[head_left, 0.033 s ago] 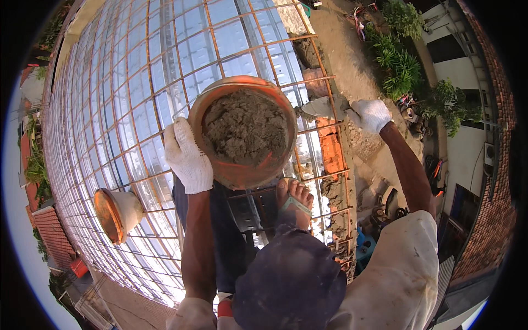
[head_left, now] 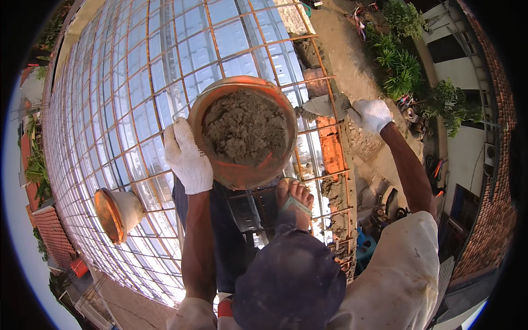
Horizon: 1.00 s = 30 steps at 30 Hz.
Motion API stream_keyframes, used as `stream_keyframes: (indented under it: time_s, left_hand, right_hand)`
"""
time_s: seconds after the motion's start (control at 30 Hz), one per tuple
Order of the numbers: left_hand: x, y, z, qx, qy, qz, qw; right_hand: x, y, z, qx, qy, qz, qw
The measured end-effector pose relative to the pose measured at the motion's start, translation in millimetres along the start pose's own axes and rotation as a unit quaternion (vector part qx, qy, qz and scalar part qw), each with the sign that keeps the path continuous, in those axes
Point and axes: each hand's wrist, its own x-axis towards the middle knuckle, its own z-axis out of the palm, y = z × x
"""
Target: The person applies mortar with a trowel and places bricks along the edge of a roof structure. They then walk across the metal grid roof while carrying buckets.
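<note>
A round orange bucket full of wet grey mortar rests over the rebar grid in front of me. My left hand, in a white knit glove, is closed on the bucket's left rim. To the right, my gloved right hand grips a trowel by its handle, which the fingers mostly hide. The trowel's mortar-smeared blade points left toward the bucket, above the orange brick edge, apart from the bucket.
Rusty rebar crosses shiny metal decking. A second mortar-stained bucket lies tipped at the left. My sandalled foot stands near the bucket. Beyond the roof's right edge, the ground lies far below with plants and a tile-roofed building.
The trowel blade has turned very slightly. Both hands and the bucket stay in place.
</note>
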Motion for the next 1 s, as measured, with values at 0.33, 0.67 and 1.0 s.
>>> stream_keyframes:
  time_s: [0.33, 0.67, 1.0]
  left_hand:
    - [-0.9, 4.0, 2.7, 0.022, 0.008, 0.014, 1.0]
    - [-1.1, 2.2, 3.6, 0.026, 0.008, 0.041, 0.999]
    - [0.1, 1.7, 3.7, 0.005, 0.003, -0.001, 1.0]
  right_hand:
    - [20.1, 16.9, -11.1, 0.18, -0.126, 0.038, 0.975]
    - [9.1, 20.4, -3.1, 0.02, -0.05, 0.0, 0.999]
    - [-16.7, 24.7, 16.8, 0.149, -0.121, 0.022, 0.981]
